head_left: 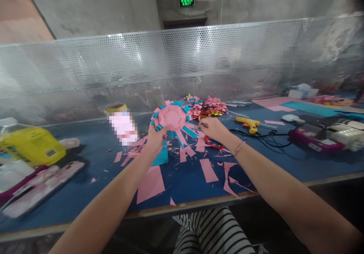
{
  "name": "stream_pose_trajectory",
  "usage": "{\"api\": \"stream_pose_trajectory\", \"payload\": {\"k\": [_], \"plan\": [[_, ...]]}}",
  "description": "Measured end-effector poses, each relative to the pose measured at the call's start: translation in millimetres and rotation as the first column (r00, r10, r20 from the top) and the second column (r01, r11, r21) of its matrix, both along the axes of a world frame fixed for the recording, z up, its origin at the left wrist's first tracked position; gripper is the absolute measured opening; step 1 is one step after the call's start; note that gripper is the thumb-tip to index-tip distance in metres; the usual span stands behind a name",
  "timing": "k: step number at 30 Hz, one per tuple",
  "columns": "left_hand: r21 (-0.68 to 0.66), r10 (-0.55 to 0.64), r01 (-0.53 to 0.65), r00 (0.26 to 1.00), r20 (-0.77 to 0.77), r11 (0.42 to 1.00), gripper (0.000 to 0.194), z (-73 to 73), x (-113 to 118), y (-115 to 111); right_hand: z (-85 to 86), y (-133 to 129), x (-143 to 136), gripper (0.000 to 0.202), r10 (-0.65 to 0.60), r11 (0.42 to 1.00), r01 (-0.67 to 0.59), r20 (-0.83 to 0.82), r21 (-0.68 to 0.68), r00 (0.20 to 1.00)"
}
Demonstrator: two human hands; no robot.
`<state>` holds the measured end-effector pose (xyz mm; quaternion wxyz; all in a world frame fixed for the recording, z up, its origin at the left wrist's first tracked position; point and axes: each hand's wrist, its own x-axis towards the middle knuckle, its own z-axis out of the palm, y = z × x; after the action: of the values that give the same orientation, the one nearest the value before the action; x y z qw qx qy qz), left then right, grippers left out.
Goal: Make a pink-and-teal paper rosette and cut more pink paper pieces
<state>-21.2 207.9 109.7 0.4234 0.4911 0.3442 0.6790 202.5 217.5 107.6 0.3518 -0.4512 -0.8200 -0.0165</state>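
A round pink and blue paper rosette [171, 116], with folded loops round its rim and strips hanging from its lower right, is held up over the table. My left hand [157, 137] grips it at the lower left edge, thumb on the front. To its right, my right hand [215, 129] is closed in a pinch near the strip ends; what sits between the fingertips is hidden. Just under that hand lies a red loop-shaped thing [212, 143], partly covered. Cut pink paper pieces [209, 170] and a larger pink sheet [150, 184] lie below.
Behind the rosette sit more pink paper pieces in a pile [213, 106]. A yellow glue gun [248, 124] with a black cord and a power strip [315, 140] are at right. A yellow bottle [31, 142] and phone [42, 189] occupy the left. A perforated metal screen [127, 68] stands behind.
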Motion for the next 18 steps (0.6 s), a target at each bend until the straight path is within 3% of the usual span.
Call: {"api": "stream_pose_trajectory", "payload": {"k": [6, 9, 14, 18], "plan": [[-0.034, 0.016, -0.018, 0.998, -0.053, 0.999, 0.058, 5.1, 5, -8, 3.1, -7, 2, 0.018, 0.081, 0.994, -0.058, 0.277, -0.089, 0.957], [-0.059, -0.007, 0.005, 0.999, -0.047, 0.998, 0.057, 8.2, 6, -10, 5.5, -12, -1, 0.015, 0.132, 0.989, -0.101, 0.328, -0.109, 0.935], [-0.117, 0.006, -0.013, 0.998, -0.063, 0.993, 0.053, 7.1, 1, -6, 1.3, -7, 0, 0.016, 0.202, 0.965, -0.168, 0.164, -0.201, 0.965], [-0.126, 0.030, -0.039, 0.997, -0.075, 0.991, 0.052, 3.0, -1, -2, -6.5, 4, 3, 0.015, 0.141, 0.974, -0.130, 0.049, -0.185, 0.989]]}}
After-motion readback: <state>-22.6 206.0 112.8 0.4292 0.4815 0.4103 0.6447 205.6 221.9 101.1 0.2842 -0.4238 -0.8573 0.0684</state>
